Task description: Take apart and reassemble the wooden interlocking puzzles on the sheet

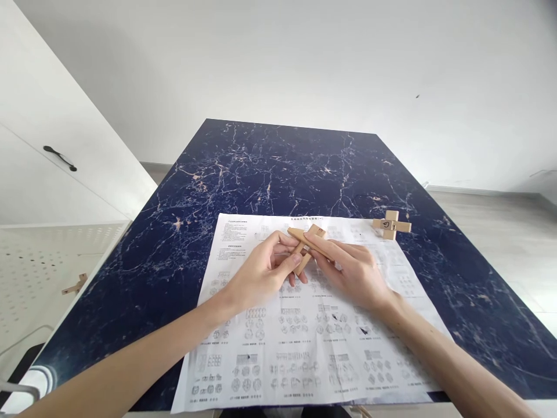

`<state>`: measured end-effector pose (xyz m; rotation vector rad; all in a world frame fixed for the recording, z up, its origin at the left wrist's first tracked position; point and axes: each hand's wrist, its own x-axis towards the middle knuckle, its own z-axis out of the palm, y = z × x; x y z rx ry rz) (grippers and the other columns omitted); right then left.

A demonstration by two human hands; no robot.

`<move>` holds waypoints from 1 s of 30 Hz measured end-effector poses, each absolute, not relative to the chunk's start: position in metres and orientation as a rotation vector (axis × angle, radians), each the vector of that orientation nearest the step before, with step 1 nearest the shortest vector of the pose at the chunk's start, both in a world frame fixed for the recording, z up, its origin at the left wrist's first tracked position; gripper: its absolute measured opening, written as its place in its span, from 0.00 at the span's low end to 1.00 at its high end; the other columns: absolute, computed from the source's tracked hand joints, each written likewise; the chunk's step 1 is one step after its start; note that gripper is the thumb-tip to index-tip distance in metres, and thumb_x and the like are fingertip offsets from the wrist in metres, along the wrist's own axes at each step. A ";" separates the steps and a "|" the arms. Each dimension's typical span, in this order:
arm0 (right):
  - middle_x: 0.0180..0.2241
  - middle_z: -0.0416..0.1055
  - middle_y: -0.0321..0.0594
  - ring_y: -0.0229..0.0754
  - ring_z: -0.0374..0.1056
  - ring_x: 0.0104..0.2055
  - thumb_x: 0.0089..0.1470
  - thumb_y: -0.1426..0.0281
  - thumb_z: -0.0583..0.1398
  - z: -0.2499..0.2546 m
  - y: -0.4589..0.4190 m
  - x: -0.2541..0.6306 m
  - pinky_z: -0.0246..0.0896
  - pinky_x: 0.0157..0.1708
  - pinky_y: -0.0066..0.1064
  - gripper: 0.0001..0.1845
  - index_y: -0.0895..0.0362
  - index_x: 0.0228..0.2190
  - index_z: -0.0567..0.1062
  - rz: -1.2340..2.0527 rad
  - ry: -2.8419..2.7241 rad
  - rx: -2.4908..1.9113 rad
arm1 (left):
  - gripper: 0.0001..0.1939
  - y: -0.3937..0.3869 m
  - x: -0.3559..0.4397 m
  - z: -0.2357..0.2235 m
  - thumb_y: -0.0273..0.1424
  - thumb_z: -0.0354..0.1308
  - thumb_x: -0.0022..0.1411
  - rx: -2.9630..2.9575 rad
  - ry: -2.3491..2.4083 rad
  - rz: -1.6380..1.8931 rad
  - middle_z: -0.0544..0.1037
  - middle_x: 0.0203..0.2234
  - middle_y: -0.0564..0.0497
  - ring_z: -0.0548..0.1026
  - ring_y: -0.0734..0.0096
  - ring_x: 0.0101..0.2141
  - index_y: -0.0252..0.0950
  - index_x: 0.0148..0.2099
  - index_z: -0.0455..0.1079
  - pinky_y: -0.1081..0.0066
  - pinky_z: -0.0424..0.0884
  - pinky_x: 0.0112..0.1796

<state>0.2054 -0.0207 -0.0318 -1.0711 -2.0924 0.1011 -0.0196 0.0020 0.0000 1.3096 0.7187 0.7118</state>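
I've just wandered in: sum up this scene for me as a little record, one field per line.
Left hand: left hand, gripping wooden pieces
Right hand: right hand, gripping the same pieces from the other side
Held pieces: crossing each other, partly hidden by fingers
Below hands: printed sheet with many small diagrams
Nearby: cross-shaped wooden block, by the sheet's far right corner
Surface: dark blue marbled table
Left background: white cabinet, black handle

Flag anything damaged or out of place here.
The white printed paper sheet has dark spots, possibly tears, near the bare right hand. A tan wooden crossed piece lies off the blue marbled tabletop, at left.
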 end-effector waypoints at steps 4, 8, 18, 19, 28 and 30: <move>0.35 0.82 0.34 0.39 0.74 0.29 0.72 0.75 0.58 -0.031 -0.022 0.206 0.74 0.30 0.33 0.28 0.43 0.68 0.70 0.099 -2.100 -1.094 | 0.13 0.002 -0.020 0.001 0.41 0.62 0.75 1.309 0.719 0.716 0.81 0.34 0.50 0.80 0.66 0.32 0.38 0.49 0.67 0.65 0.73 0.34; 0.34 0.82 0.34 0.38 0.73 0.27 0.72 0.75 0.59 -0.031 -0.023 0.207 0.74 0.29 0.33 0.26 0.45 0.66 0.73 0.078 -2.102 -1.095 | 0.13 0.001 -0.019 0.001 0.42 0.63 0.74 1.297 0.711 0.709 0.80 0.34 0.50 0.80 0.66 0.33 0.38 0.49 0.67 0.65 0.74 0.34; 0.33 0.82 0.36 0.38 0.73 0.27 0.71 0.74 0.59 -0.027 -0.022 0.206 0.72 0.27 0.32 0.20 0.50 0.60 0.77 0.061 -2.073 -1.080 | 0.13 0.001 -0.019 0.002 0.40 0.63 0.74 1.296 0.727 0.692 0.82 0.36 0.48 0.82 0.64 0.36 0.37 0.50 0.69 0.66 0.75 0.35; 0.34 0.83 0.36 0.38 0.74 0.28 0.72 0.74 0.59 -0.026 -0.022 0.206 0.73 0.28 0.31 0.19 0.50 0.60 0.77 0.064 -2.077 -1.079 | 0.13 0.002 -0.019 0.003 0.40 0.64 0.74 1.283 0.730 0.699 0.83 0.37 0.47 0.82 0.64 0.36 0.37 0.50 0.69 0.66 0.74 0.35; 0.37 0.79 0.37 0.38 0.71 0.25 0.68 0.67 0.60 -0.026 -0.027 0.200 0.67 0.24 0.32 0.22 0.51 0.61 0.64 0.268 -1.929 -1.282 | 0.10 0.007 -0.020 0.002 0.34 0.65 0.72 1.086 0.767 0.863 0.84 0.39 0.46 0.83 0.61 0.38 0.36 0.49 0.70 0.65 0.73 0.35; 0.37 0.78 0.38 0.39 0.72 0.28 0.68 0.66 0.61 -0.023 -0.027 0.199 0.67 0.25 0.32 0.18 0.51 0.57 0.67 0.271 -1.962 -1.296 | 0.08 0.009 -0.021 0.002 0.32 0.65 0.72 1.043 0.771 0.913 0.84 0.39 0.46 0.83 0.63 0.38 0.36 0.48 0.71 0.66 0.72 0.35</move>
